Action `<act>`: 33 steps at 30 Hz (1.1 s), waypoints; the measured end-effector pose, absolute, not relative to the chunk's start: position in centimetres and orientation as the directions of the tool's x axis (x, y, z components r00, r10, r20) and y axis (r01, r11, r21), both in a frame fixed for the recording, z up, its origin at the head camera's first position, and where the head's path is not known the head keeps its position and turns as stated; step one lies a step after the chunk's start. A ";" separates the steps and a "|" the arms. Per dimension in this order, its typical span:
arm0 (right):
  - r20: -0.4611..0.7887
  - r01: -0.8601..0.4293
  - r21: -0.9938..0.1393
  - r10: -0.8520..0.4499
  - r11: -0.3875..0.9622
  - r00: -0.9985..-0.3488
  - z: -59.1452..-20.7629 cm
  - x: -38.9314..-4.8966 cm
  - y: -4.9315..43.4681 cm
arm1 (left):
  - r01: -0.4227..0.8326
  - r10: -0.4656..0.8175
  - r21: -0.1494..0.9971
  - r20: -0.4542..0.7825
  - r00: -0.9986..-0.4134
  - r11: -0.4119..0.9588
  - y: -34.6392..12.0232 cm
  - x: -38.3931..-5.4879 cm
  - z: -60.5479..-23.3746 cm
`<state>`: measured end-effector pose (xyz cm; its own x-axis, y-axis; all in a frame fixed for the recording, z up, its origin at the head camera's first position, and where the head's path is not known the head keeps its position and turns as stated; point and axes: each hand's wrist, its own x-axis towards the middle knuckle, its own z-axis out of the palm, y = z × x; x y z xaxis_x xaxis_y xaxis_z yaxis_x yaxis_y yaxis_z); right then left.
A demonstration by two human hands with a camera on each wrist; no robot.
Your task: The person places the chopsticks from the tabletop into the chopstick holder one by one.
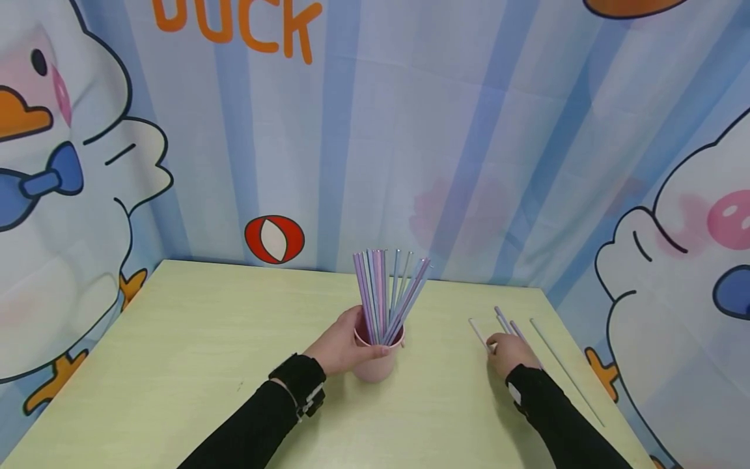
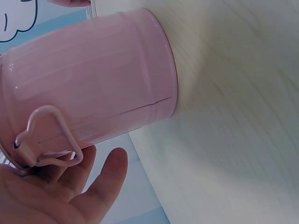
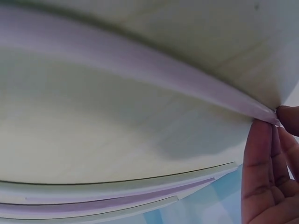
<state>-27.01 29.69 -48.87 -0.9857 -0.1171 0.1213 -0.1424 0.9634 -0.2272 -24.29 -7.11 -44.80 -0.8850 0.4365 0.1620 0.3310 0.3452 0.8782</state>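
Note:
My left hand (image 1: 347, 344) grips a pink bucket (image 1: 375, 370) near its rim, thumb at the front and fingers at the far left side. A heart-shaped loop handle (image 2: 51, 135) shows on the bucket in the left wrist view. Straws (image 1: 375, 296) in purple, pink, blue and pale green stand in it, fanned outward. To the right, my right hand (image 1: 513, 355) is low over the table. Its thumb and fingertips pinch the end of a pale purple straw (image 3: 154, 65) in the right wrist view. Several more straws lie around that hand, among them a pale green straw (image 1: 565, 371).
The pale yellow table (image 1: 193, 352) ends at a striped blue cloth (image 1: 387, 130) printed with cartoon ducks. Its right edge runs close beside the pale green straw. The bucket stands mid-table, left of the loose straws.

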 end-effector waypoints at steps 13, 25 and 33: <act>0.086 -0.128 -0.313 -0.106 0.941 -0.991 -47.1 -26.6 27.9 | 0.327 0.430 0.871 0.153 -0.890 0.367 -7.1 -24.2 -44.7; 0.179 -0.159 -0.540 -0.073 0.827 -0.981 -43.6 -26.9 25.3 | 0.264 0.399 0.877 0.092 -0.912 0.402 -7.0 -24.2 -44.6; 0.197 -0.136 -0.728 0.016 0.673 -0.980 -40.9 -26.9 23.3 | 0.267 0.406 0.882 0.096 -0.909 0.389 -7.0 -24.2 -44.6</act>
<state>-26.85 23.27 -40.90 -0.9802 0.0156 0.1972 -0.1357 0.6725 -0.7276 -24.16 -7.02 -44.58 -0.9089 0.4057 0.0959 0.2666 0.3887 0.8819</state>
